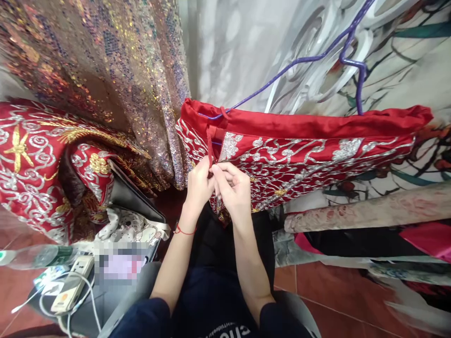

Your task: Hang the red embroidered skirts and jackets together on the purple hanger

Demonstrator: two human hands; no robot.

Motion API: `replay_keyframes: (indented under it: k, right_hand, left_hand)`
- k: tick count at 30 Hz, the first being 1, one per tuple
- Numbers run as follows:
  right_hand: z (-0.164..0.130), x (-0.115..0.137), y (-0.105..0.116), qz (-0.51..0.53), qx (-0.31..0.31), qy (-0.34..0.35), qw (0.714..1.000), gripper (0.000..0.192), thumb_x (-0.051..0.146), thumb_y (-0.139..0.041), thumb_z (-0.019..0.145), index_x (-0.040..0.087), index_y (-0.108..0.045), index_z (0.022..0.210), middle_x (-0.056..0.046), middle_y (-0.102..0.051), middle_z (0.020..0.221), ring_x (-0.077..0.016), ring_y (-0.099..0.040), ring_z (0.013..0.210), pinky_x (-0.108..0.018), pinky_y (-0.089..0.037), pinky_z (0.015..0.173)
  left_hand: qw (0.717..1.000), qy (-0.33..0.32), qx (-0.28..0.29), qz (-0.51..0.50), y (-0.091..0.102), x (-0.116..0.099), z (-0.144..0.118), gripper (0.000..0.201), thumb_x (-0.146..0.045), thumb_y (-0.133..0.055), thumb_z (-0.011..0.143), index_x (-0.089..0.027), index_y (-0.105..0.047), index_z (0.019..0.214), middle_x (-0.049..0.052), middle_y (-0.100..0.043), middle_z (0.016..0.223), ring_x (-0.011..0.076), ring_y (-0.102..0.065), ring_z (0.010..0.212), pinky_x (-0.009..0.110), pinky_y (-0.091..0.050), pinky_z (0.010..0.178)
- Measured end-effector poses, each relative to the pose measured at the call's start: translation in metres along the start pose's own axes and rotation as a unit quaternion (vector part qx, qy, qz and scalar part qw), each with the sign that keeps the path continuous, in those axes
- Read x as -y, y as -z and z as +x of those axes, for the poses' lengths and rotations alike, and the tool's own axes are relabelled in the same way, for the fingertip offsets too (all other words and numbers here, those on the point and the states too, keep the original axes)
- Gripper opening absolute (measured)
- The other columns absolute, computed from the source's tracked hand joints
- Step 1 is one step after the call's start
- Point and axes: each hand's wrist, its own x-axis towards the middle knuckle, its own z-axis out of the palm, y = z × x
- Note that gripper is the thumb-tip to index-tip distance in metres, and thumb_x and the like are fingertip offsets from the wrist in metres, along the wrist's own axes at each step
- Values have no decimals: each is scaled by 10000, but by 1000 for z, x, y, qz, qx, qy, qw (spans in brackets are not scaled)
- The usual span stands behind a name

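Where the two hands meet in front of the chest, the left hand (198, 185) and the right hand (232, 188) are pinched together on a thin red cord (210, 146) that hangs down from the waistband of a red embroidered garment (299, 150). Both sets of fingertips are closed on the lower end of that cord, touching each other, with nothing else between them.

The garment sits just above and beyond the grip, draped from a purple hanger (317, 58) and spreading away to the right of the hands. The cloth looks soft and light, likely satin-slick on its plain band, stiffer where the silver thread is stitched. The cord itself appears limp and narrow, so a fingertip pinch near its end suits it better than a full-hand hold.

To the left of the grip hangs a sequinned fabric (116, 70), and lower left, well apart, lies a power strip (72, 281) with white cables. Rolled fabrics (369, 209) lie to the right.
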Motion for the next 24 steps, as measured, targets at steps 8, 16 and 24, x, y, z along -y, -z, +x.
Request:
replay_keyframes:
  k: [8,16,24]
  right_hand:
    - [6,0,-18,66,-65,1,996,296,468,-647,867,186,-654,775,81,-508,449,-59,-428,362,-191,-350,374]
    - [16,27,-26,53,-86,65,993,238,400,-605,922,203,-606,788,85,-520,488,-56,-453,386,-197,-375,407]
    - [27,34,-37,57,-90,85,991,247,410,-574,944,212,-566,798,66,-555,539,-73,-548,469,-197,-420,460]
  left_hand:
    - [987,59,-1,-148,-4,-3,-4,304,-426,-477,994,-208,-517,786,-60,-433,565,82,-338,460,229,-276,460]
    - [990,59,-40,-119,-14,-7,-9,247,-313,-506,933,-220,-472,706,-18,-512,621,127,-476,546,259,-386,530]
    - [996,43,-68,-47,-16,1,-14,124,-269,-505,911,-217,-609,868,99,-728,943,211,-677,774,300,-508,626]
